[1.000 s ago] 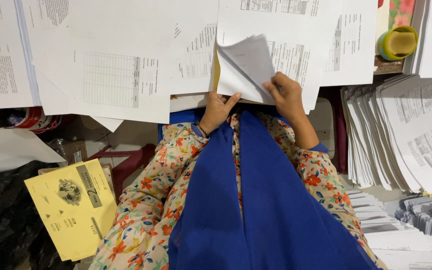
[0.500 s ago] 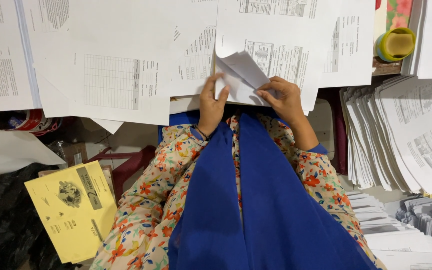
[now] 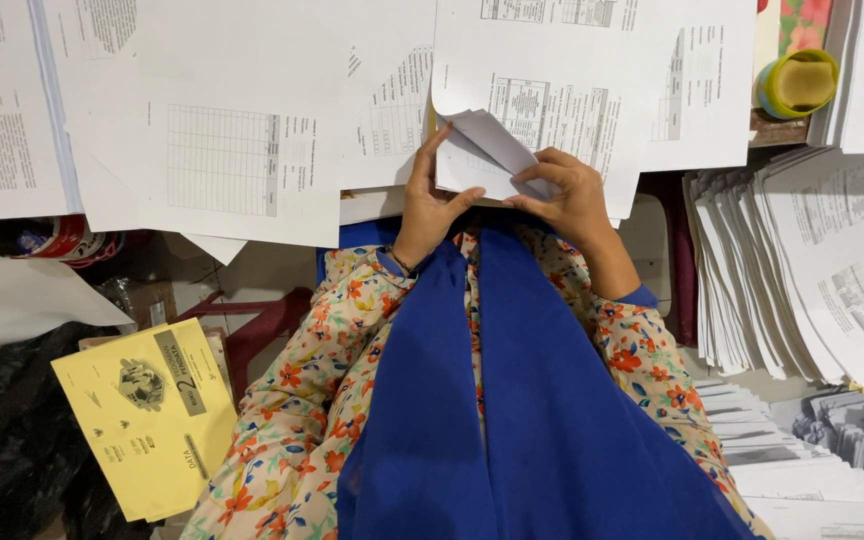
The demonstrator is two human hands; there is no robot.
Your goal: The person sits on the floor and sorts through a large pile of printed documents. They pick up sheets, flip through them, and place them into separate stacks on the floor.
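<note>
Head view: I see my left hand (image 3: 430, 205) and right hand (image 3: 564, 192) both pinching the folded sheet (image 3: 487, 148) over the printed papers (image 3: 592, 90); its underside is hidden, and my fingertips tuck beneath it.

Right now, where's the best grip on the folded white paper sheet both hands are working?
Probably the loose folded corner of the folded white paper sheet, pinched from the near edge. It curls up off the flat printed sheets, leaving room beneath. The left hand and right hand already hold the near side.
</note>
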